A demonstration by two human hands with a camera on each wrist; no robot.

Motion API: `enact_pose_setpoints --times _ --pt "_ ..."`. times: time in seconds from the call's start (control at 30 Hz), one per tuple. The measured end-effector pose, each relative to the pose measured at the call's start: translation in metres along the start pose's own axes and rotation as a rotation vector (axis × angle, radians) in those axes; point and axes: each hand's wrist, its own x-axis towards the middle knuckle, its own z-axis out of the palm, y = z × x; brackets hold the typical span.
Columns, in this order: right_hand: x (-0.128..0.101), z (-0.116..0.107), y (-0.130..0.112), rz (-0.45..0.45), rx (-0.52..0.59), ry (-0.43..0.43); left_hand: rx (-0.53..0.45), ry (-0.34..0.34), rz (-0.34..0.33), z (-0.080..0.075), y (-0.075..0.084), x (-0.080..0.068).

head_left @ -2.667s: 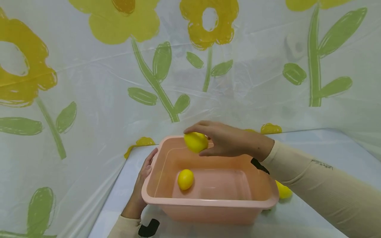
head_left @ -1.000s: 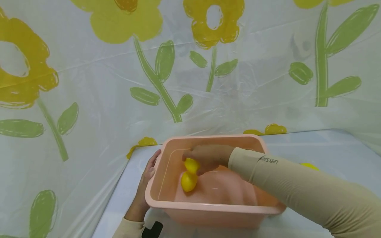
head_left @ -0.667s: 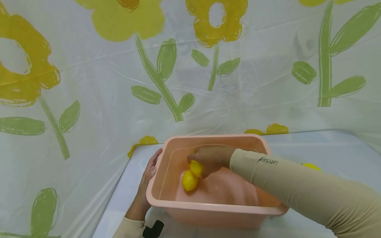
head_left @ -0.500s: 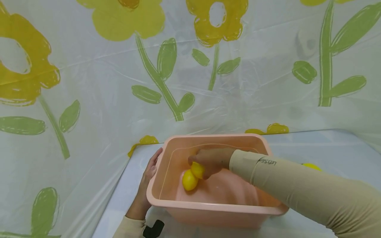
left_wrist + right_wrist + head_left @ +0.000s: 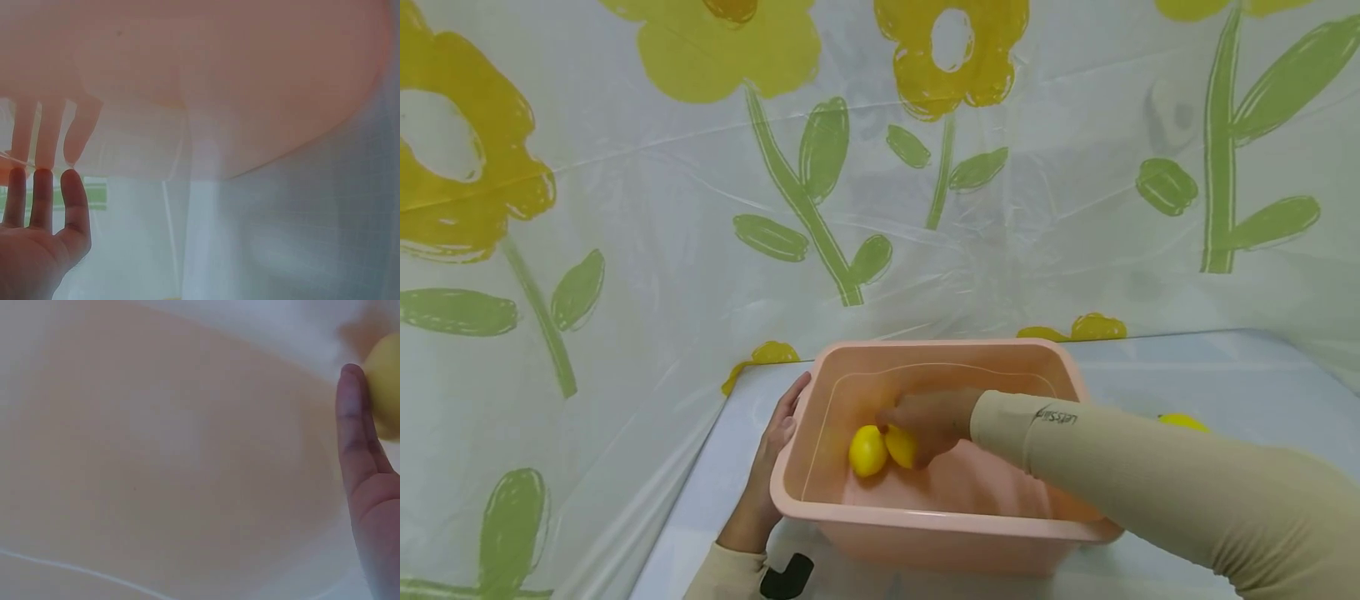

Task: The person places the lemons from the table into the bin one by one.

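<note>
In the head view two yellow lemons sit inside a pink plastic basin (image 5: 943, 522). My right hand (image 5: 936, 421) reaches down into the basin and holds one lemon (image 5: 901, 447), its fingers on the far side. The other lemon (image 5: 868, 452) lies just left of it, close against it. In the right wrist view, fingers (image 5: 356, 425) show beside a yellow lemon (image 5: 384, 387); the thumb is out of sight. My left hand (image 5: 769, 450) rests along the basin's left side. The left wrist view shows its fairly straight fingers (image 5: 42, 200) touching the basin's wall.
Another yellow lemon (image 5: 1183, 422) lies on the pale table (image 5: 1150, 375) to the right, partly behind the right sleeve (image 5: 1120, 458). A white curtain (image 5: 655, 208) printed with yellow flowers and green leaves hangs behind the table.
My right hand has carried a lemon from above the rim down into the basin. The first lemon has shifted slightly left beside it. My left hand stays at the basin's side.
</note>
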Motion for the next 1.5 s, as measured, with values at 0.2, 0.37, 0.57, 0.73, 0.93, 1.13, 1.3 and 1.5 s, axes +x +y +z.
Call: enact_pose_setpoints --times 0.2,0.37,0.57,0.73,0.93,1.13,1.3,1.5 --pt "0.001 0.007 -0.003 0.022 0.005 -0.014 0.04 0.075 -0.089 0.004 0.004 -0.003" --pt "0.005 0.01 -0.004 0.008 -0.019 -0.03 0.065 0.081 -0.094 0.003 0.003 -0.003" --pt "0.007 0.012 -0.003 -0.003 -0.06 -0.013 0.08 0.089 -0.109 0.004 0.006 -0.004" --pt "0.004 0.011 -0.001 0.008 -0.054 0.026 0.082 0.101 -0.143 0.007 0.01 -0.005" --pt "0.003 0.006 0.001 0.041 0.034 0.071 0.113 0.107 -0.167 0.009 0.012 -0.007" --pt "0.005 0.006 0.002 0.061 -0.054 0.087 0.098 0.093 -0.141 0.009 0.008 -0.007" --pt "0.003 0.004 0.002 0.047 -0.057 0.077 0.055 0.044 -0.034 0.004 0.002 -0.003" --pt "-0.004 -0.004 0.0 0.068 0.115 -0.016 0.033 -0.024 0.047 -0.002 -0.001 0.0"
